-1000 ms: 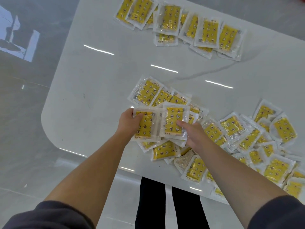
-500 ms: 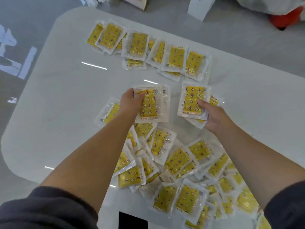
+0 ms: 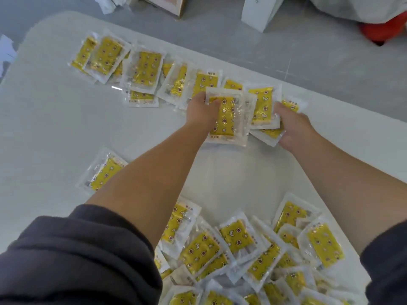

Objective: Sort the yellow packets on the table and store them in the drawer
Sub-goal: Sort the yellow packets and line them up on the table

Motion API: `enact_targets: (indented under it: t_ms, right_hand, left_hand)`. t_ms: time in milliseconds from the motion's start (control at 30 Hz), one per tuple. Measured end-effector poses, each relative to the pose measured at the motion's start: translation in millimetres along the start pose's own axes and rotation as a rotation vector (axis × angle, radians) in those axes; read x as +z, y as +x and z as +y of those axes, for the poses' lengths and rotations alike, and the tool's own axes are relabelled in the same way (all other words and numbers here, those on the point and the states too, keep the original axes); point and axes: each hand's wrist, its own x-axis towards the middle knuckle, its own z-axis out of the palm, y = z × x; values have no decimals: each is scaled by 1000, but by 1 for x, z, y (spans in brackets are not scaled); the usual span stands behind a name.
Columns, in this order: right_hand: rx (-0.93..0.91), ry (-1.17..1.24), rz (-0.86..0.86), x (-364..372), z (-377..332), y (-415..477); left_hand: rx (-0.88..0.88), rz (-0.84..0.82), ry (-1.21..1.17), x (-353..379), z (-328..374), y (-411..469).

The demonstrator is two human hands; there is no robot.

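Note:
My left hand [image 3: 201, 111] grips a small stack of yellow packets [image 3: 226, 119] in clear wrappers, held over the far part of the white table [image 3: 55, 128]. My right hand [image 3: 293, 126] holds another few yellow packets [image 3: 263, 106] just to the right, touching the left stack. Both stacks sit at the right end of a sorted row of packets [image 3: 143, 69] along the table's far edge. A loose pile of packets [image 3: 253, 249] lies near me at the lower right. One lone packet [image 3: 103, 172] peeks out beside my left forearm. No drawer is in view.
Beyond the table's far edge on the grey floor stand a white box [image 3: 259, 9], a cardboard piece [image 3: 167, 3], crumpled white paper [image 3: 108, 4] and a red object [image 3: 381, 31]. Bare tabletop stretches between the far row and the near pile.
Both hands have carried their packets from the near pile up to the right end of the far row, and the two held stacks have come together.

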Motion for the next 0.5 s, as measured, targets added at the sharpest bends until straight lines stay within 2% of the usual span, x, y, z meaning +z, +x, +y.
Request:
enact_targets:
  t_ms: [100,200,267,400,500]
  right_hand:
    - [22,-85,25,-12,-1,9]
    - [-22,-267,91,-35,-9,11]
    - [-60,-303,156,-45,-17,13]
    - [-116,-366,111,-44,-30,19]
    - [-192,-637,184,-45,-25,23]
  left_hand:
    - [-17,9,14,1,4,4]
    - [-18,23,16,0,14,7]
    - [-7,10,24,5,22,9]
    - [18,-19,44,23,32,15]
    - [3,-45,40,35,29,15]
